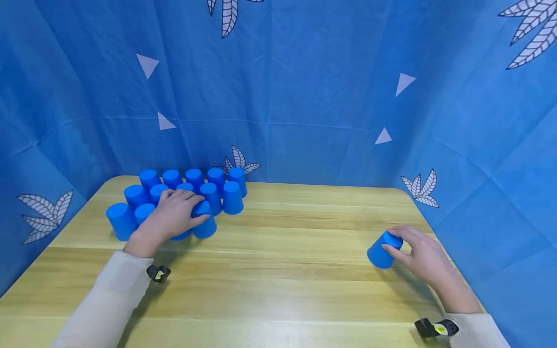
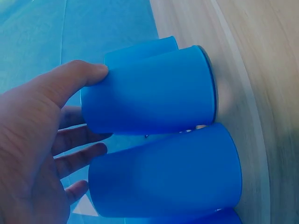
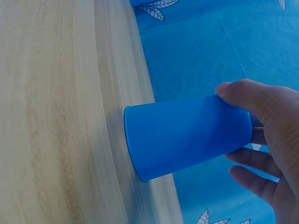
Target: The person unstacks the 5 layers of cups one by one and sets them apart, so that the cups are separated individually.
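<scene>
My left hand [image 1: 174,214] grips the base of an upside-down blue cup [image 1: 205,223] at the front right of a cluster of blue cups. In the left wrist view the thumb lies on that cup's [image 2: 149,93] near side, with the fingers behind it; another cup [image 2: 168,172] stands right beside it. On the right of the table, my right hand [image 1: 424,253] pinches a single upside-down cup [image 1: 383,251] by its narrow base, thumb on one side and fingers on the other. The right wrist view shows this cup [image 3: 187,137] with its wide rim close to the tabletop, slightly tilted.
Several more upside-down blue cups [image 1: 122,222] stand in rows at the back left, partly hidden behind the left hand. The wooden table [image 1: 287,251] spans between the hands. A blue patterned cloth [image 1: 304,87] hangs along its back and sides.
</scene>
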The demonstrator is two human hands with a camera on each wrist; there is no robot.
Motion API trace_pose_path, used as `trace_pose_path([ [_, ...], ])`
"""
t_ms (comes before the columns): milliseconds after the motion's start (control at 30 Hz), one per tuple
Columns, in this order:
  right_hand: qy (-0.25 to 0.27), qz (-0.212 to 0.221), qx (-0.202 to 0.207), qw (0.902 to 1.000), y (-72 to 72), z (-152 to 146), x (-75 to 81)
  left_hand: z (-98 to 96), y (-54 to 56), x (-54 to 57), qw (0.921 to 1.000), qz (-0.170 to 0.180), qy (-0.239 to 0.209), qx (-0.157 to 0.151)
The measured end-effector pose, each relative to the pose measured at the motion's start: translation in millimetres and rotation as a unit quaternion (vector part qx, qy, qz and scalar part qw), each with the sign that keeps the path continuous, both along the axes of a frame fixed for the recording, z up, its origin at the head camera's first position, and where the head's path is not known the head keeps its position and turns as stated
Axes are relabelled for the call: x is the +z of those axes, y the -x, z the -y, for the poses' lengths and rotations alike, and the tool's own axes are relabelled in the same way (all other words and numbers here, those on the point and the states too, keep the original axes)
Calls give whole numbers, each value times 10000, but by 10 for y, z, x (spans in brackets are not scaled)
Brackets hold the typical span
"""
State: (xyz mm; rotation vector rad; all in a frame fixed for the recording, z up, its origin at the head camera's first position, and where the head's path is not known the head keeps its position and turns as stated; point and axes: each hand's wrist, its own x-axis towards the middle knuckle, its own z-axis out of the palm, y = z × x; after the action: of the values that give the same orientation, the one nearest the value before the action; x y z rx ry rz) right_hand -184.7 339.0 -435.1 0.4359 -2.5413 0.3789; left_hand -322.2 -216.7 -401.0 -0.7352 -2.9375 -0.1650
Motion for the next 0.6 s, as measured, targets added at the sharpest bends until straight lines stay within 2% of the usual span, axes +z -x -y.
trace_pose_path([
  [233, -47, 184, -205, 9996, -15, 11, 29, 12, -9, -19, 9998, 139, -98, 131],
  [400, -76, 247, -239, 9994, -13, 26, 42, 14, -30, -29, 9995, 113, -209, 206],
  [600, -11, 389, -181, 9991, -34, 36, 46, 24, -45, -27, 9992, 11, -372, 110],
])
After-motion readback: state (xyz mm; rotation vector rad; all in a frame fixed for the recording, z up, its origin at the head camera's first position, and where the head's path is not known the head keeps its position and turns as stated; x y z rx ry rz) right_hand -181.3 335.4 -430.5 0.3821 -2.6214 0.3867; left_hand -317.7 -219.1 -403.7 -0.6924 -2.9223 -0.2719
